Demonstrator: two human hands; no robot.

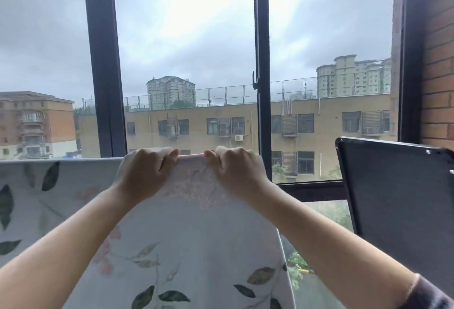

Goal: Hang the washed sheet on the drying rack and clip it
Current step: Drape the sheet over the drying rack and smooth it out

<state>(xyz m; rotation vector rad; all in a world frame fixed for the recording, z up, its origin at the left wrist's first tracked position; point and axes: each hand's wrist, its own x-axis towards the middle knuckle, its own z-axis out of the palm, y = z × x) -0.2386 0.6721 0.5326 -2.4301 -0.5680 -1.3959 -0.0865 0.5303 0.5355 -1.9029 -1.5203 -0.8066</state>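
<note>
- Left hand (145, 171) and right hand (237, 170): fingers curled over sheet (186, 230) top edge, gripping it.
- Top edge runs horizontally left-right; fabric hangs below both grips.

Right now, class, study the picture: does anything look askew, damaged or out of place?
Nothing torn or spilled. The left hand and right hand grip the level top edge of the floral sheet. Only the black panel at the right sits tilted, not square with the window frame.
</note>
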